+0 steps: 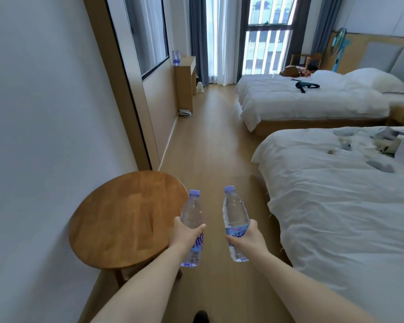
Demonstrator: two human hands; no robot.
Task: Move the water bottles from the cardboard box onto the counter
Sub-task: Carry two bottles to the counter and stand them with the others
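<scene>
Two water bottles ride upright, your left hand [186, 236] wrapped around one bottle [192, 227] and your right hand [248, 238] around the other [234, 223], just right of the round table [126, 217], likely bound for the counter [184, 64] far beyond it.

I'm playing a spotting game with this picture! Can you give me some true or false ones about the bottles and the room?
1. Each hand holds a bottle. True: the left hand grips the left bottle, and the right hand grips the right bottle.
2. The bottles have red caps. False: both caps are pale purple.
3. A round wooden table stands by the left wall. True.
4. The bottles are standing on the table. False: both are held in the air, over the floor.
5. There is only one bed. False: a near bed and a far bed show on the right.
</scene>
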